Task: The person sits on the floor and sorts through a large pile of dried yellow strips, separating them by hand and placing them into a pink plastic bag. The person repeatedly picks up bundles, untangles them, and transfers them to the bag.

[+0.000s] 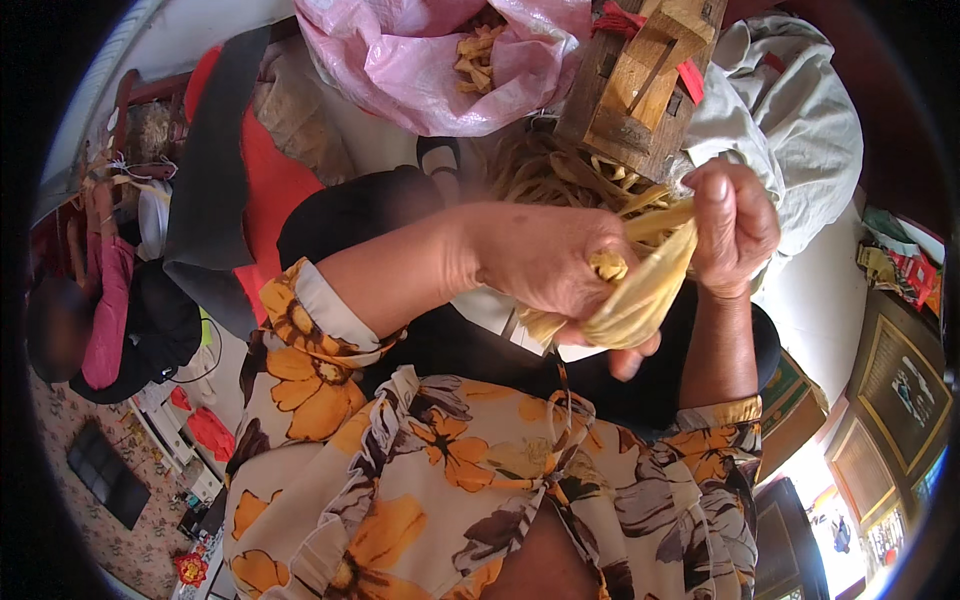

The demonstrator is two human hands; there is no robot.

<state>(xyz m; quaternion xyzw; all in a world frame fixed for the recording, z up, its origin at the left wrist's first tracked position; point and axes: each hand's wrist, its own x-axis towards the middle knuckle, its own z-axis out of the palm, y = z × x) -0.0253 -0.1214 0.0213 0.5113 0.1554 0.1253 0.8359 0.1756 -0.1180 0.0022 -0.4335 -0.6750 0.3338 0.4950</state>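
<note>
My left hand (551,259) is closed around a bundle of limp, pale yellow strips (649,289), which look like dried plant material. A coiled or knotted end of it pokes out by the thumb, and a broad fold hangs below the palm. My right hand (733,225) pinches the other end between thumb and fingers, so the strip spans the gap between both hands. Behind them, a heap of similar brownish-yellow strips (562,180) lies low, partly hidden by my hands. Further off, a pink woven plastic sack (390,71) holds knotted yellow-brown pieces (478,60).
A slotted wooden bench or frame (637,97) stands beyond my right hand, with red cloth tied on. Grey-white cloth (787,127) is draped to its right. A cardboard box (787,412) sits at the right. Another person (109,300) in a pink sleeve works at the left.
</note>
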